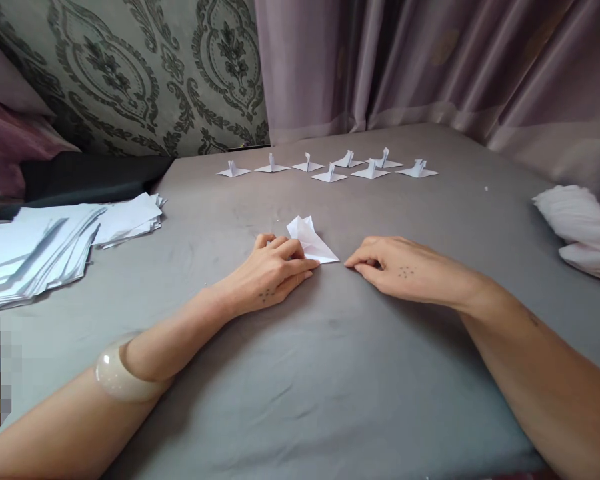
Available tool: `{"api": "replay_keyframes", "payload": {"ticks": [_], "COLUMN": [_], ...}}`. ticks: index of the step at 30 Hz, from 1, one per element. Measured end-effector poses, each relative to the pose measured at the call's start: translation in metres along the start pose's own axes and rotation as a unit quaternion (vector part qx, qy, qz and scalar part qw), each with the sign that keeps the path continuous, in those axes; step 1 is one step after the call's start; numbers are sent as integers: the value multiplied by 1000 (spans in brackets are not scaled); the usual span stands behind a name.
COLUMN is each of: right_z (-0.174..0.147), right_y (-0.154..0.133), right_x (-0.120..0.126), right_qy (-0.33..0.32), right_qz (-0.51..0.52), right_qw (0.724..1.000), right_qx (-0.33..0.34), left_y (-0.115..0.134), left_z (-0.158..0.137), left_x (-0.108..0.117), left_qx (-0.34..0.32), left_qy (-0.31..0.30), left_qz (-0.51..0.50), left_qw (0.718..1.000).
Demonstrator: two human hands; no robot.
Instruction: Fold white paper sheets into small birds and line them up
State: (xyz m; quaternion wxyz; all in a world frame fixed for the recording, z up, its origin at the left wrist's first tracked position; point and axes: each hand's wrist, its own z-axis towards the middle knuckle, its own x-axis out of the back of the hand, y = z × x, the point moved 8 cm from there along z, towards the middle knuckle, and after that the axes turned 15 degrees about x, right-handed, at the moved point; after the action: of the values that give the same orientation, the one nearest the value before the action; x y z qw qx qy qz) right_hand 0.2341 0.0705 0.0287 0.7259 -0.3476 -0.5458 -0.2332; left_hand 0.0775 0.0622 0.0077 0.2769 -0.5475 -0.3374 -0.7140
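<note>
A partly folded piece of white paper (pixel 311 241) lies on the grey cloth, its pointed corner toward the right. My left hand (pixel 280 270) is on its left and near edge, fingers bent and pressing the paper against the cloth; part of the paper is hidden under them. Just right of the pointed corner is my right hand (pixel 380 265), thumb and forefinger closed together and resting on the cloth. A small gap separates these fingertips from the paper, and nothing shows between them.
Several folded white paper figures (pixel 330 175) stand at the back of the grey cloth surface (pixel 300 387). Stacked white paper sheets (pixel 35 250) lie at the left beside black fabric (pixel 90 177). A crumpled whitish cloth (pixel 580 223) sits at the right. Curtains (pixel 310 73) hang behind.
</note>
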Motion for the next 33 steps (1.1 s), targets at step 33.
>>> {"api": "replay_keyframes", "payload": {"ticks": [33], "right_z": [15], "right_y": [-61], "right_x": [-5], "right_qy": [209], "right_qz": [-234], "right_qw": [934], "right_qx": [172], "left_y": [12], "left_z": [-16], "left_x": [32], "left_qx": [-25], "left_qy": [246], "left_qz": [108], "left_qw": [963]}}
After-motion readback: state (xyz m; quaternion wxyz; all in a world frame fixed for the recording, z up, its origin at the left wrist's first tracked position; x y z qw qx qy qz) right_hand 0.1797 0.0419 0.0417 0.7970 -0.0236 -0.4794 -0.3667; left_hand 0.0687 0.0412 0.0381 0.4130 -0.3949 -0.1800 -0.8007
